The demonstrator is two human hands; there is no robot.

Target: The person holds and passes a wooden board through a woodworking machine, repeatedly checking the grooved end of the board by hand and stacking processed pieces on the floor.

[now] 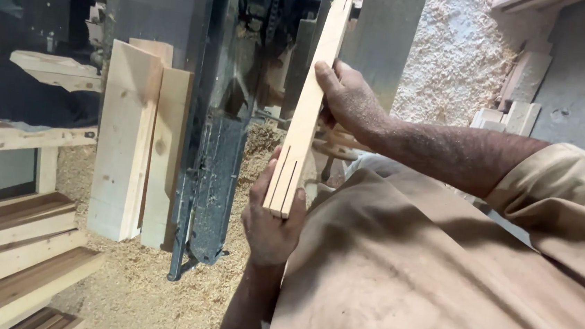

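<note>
Gripping a long, pale, narrow strip of sawn wood (309, 103) with both hands, I hold it slanted across the middle of the scene, its near end low and its far end rising toward the dark metal woodworking machine (222, 131) just beyond. My left hand (272, 215) wraps the near end, thumb on the left face and fingers curled shut around the right edge, where two thin dark saw slots run lengthwise into the strip. My right hand (347, 103) clamps the strip farther up, fingers pressed together along its right side and the fingertips lying on its face. My sleeve and the front of my tan work shirt (437, 266) fill the near right of the view. To the left of the machine, two broad, light-coloured pine boards (134, 145) stand on end, leaning against it and touching one another. Loose yellow sawdust (150, 292) covers the floor around their feet, and a pale heap of wood shavings (454, 59) lies at the far right. Darker brown planks (7, 253) are stacked flat at the near left. Another person's dark-clothed leg (13, 94) shows at the far left edge, resting on a light wooden bench (23, 138), well apart from my hands.
</note>
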